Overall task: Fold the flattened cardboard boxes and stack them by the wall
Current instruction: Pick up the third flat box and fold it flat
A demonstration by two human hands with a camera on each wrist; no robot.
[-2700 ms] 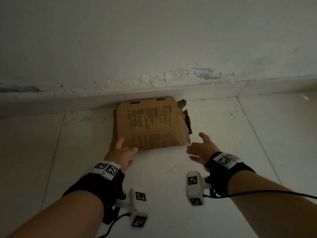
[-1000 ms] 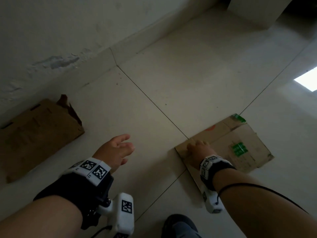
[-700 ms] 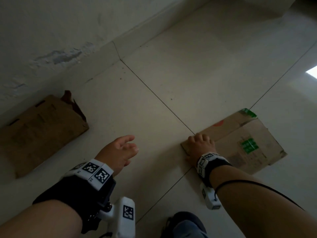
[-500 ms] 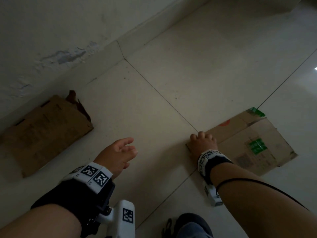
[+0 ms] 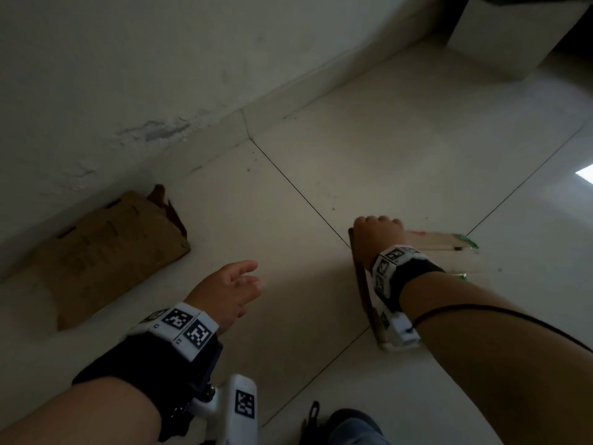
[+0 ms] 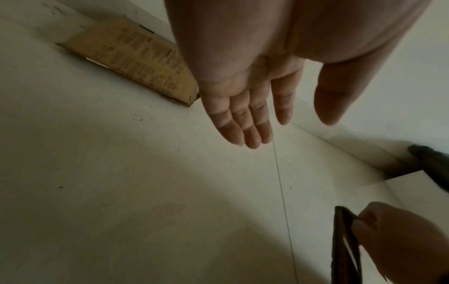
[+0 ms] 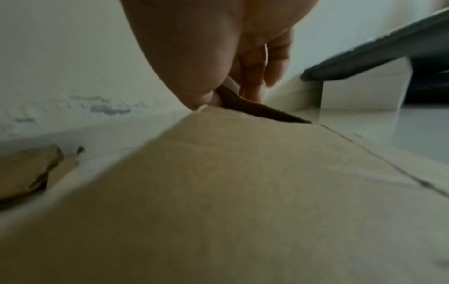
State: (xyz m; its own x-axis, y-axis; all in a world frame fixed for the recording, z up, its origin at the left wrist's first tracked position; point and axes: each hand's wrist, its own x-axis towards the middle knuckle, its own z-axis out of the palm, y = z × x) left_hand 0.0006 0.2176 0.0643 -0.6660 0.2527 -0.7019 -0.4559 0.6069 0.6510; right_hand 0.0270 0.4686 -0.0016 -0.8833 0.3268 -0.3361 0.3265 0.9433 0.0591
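A brown printed cardboard box lies flat against the wall at the left; it also shows in the left wrist view. My right hand grips the near corner of a flattened cardboard box with green tape, raised off the floor and seen almost edge-on. In the right wrist view the fingers and thumb pinch the rim of that cardboard. My left hand hovers over the floor between the two boxes, fingers straight, holding nothing.
The floor is pale tile with a skirting along the wall. A white block stands at the far right corner. My shoe is at the bottom edge. A bright light patch lies far right.
My view swung from the box at the wall to the right. My right hand took the flattened box's corner and tipped it up off the floor. The left hand stayed open.
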